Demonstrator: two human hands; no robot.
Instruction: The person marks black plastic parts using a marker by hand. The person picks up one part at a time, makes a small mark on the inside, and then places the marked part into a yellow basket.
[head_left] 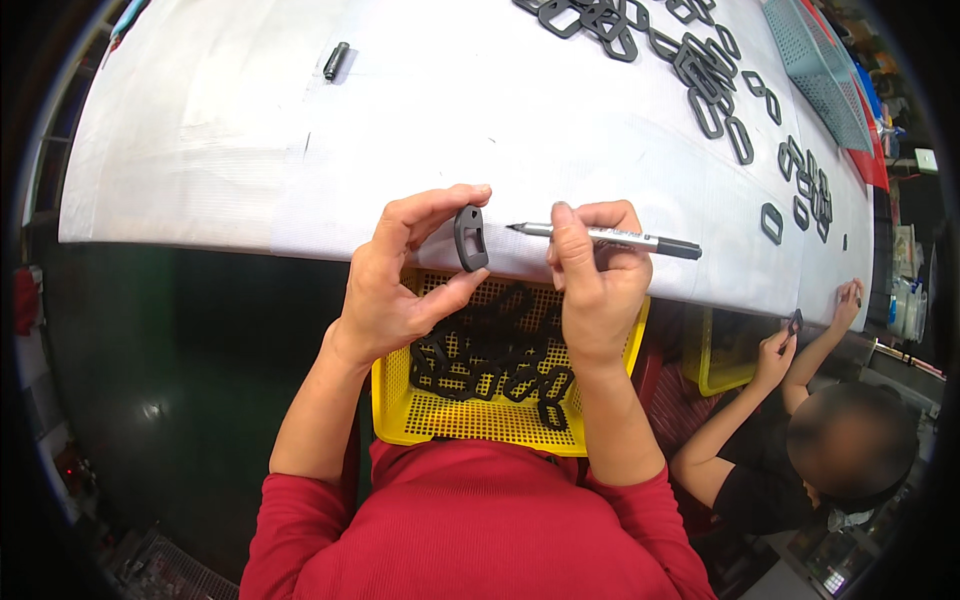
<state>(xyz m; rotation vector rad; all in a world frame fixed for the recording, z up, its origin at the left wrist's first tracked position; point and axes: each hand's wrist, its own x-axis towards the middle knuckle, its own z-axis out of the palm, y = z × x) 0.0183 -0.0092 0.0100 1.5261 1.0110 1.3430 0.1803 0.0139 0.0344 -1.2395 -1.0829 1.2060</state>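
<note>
A red shirt (490,520) is nearest, and just beyond it sits a yellow basket (400,425) with many black loops (550,412) lying jumbled inside. Above the basket, at the near edge of the white tabletop (440,120), are the hands. The left hand (390,270) pinches a black ring (461,240) upright between thumb and fingers. The right hand (598,280) grips an uncapped marker (630,239), its tip pointing left, just beside the ring and apart from it. Off to the right, a co-worker in a black sleeve (745,495) has both arms at the tabletop edge, one hand (775,362) holding a small dark piece. Farther out, a short black cylinder (337,62) lies at left; loose black pieces (690,68) overlap at right, near a pale blue basket (825,80).
</note>
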